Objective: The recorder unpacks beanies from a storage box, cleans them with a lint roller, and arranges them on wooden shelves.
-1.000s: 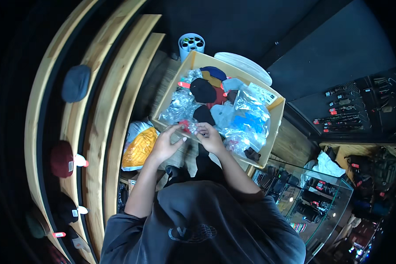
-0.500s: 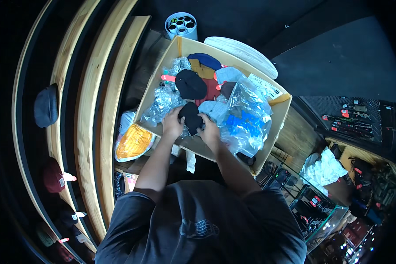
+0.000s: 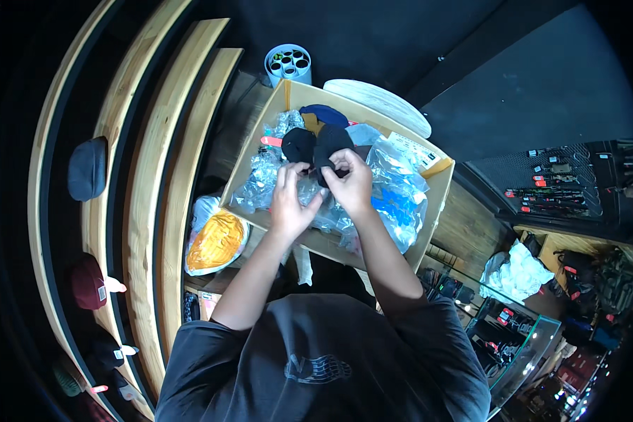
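Note:
My right hand (image 3: 349, 184) is closed on the lower edge of a black beanie (image 3: 333, 143), which is lifted over the cardboard box (image 3: 260, 228). My left hand (image 3: 290, 204) is beside it, thumb and fingers apart, its fingertips near a second black hat (image 3: 299, 145) lying in the box. Crumpled clear plastic bags (image 3: 255, 179) fill the box's left side. Toward its far side are a navy hat (image 3: 324, 114), a mustard hat (image 3: 310, 124) and a light grey hat (image 3: 363, 134). Clear bags with blue inside (image 3: 399, 204) lie on the right.
Wooden shelves (image 3: 151, 141) rise on the left, bearing a dark grey hat (image 3: 88, 169) and a maroon hat (image 3: 88, 283). An orange item in a plastic bag (image 3: 218, 241) lies left of the box. Behind it stands a white cylindrical holder (image 3: 288, 67). A glass case (image 3: 517, 352) is at the lower right.
The black beanie has moved up and away from me, from both hands into my right hand. My left hand has come off it and spread its fingers. The view has shifted slightly.

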`<action>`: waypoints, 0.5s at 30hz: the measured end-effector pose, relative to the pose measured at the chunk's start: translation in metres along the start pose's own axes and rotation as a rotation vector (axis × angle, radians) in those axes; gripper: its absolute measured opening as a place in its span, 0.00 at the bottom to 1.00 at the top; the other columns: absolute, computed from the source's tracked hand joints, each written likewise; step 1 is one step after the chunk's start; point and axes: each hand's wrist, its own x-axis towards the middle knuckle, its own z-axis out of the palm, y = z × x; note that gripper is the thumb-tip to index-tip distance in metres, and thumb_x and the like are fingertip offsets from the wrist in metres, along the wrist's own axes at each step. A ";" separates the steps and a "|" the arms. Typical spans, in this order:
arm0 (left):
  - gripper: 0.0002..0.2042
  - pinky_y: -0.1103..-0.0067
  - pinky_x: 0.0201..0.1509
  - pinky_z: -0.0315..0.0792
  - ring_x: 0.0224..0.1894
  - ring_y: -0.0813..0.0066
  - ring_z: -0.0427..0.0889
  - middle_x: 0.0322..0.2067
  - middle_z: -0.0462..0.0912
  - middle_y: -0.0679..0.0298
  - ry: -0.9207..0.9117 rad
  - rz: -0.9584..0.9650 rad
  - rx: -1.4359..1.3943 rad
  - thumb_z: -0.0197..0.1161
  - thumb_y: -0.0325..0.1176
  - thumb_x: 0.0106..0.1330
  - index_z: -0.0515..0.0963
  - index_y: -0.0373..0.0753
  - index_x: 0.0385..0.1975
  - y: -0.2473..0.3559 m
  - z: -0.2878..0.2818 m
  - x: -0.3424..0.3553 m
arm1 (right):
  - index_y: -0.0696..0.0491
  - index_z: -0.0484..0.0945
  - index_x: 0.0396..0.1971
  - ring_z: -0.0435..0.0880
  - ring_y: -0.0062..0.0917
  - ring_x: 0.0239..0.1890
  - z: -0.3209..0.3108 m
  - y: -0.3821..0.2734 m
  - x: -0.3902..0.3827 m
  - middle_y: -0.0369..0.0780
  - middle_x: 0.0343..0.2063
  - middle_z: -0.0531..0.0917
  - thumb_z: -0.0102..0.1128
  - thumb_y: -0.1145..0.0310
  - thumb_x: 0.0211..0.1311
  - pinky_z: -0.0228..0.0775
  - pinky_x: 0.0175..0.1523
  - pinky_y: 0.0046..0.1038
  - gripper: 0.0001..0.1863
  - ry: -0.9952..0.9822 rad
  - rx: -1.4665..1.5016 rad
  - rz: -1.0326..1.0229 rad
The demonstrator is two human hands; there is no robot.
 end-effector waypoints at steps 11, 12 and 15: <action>0.15 0.76 0.50 0.80 0.43 0.75 0.86 0.43 0.88 0.62 0.243 0.020 -0.299 0.65 0.16 0.68 0.86 0.34 0.53 0.025 -0.110 -0.033 | 0.54 0.78 0.57 0.81 0.49 0.60 0.046 -0.096 -0.116 0.48 0.55 0.81 0.79 0.68 0.47 0.75 0.66 0.45 0.33 0.197 -0.226 -0.257; 0.13 0.80 0.53 0.80 0.46 0.81 0.85 0.46 0.88 0.65 0.248 -0.007 -0.523 0.64 0.16 0.73 0.84 0.32 0.55 0.022 -0.118 -0.039 | 0.54 0.77 0.58 0.82 0.48 0.59 0.056 -0.097 -0.123 0.48 0.55 0.81 0.78 0.70 0.47 0.76 0.65 0.44 0.34 0.173 -0.194 -0.246; 0.14 0.80 0.63 0.79 0.53 0.78 0.87 0.51 0.88 0.61 0.314 -0.050 -0.678 0.64 0.16 0.75 0.81 0.30 0.58 0.009 -0.160 -0.056 | 0.56 0.81 0.48 0.85 0.38 0.47 0.073 -0.104 -0.143 0.44 0.46 0.84 0.73 0.80 0.47 0.80 0.56 0.35 0.24 0.147 -0.081 -0.176</action>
